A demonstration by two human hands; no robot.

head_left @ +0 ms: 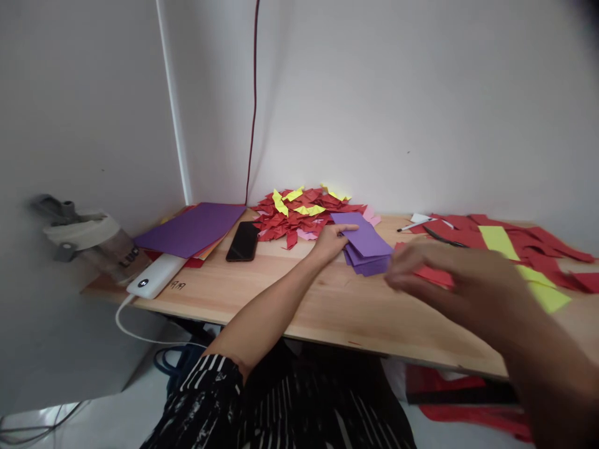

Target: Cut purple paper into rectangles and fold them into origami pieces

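Note:
My left hand reaches across the wooden table and pinches the top sheet of a stack of small purple paper rectangles. My right hand hovers above the table to the right of the stack, blurred by motion, with fingers stretched towards the purple paper and nothing visibly in them. Just behind the stack lies a heap of folded red and yellow paper pieces.
A black phone, a white power bank with a cable, and large purple sheets lie at the left. Red and yellow paper strips, a pen and scissors lie at the right. A bottle stands beyond the left edge.

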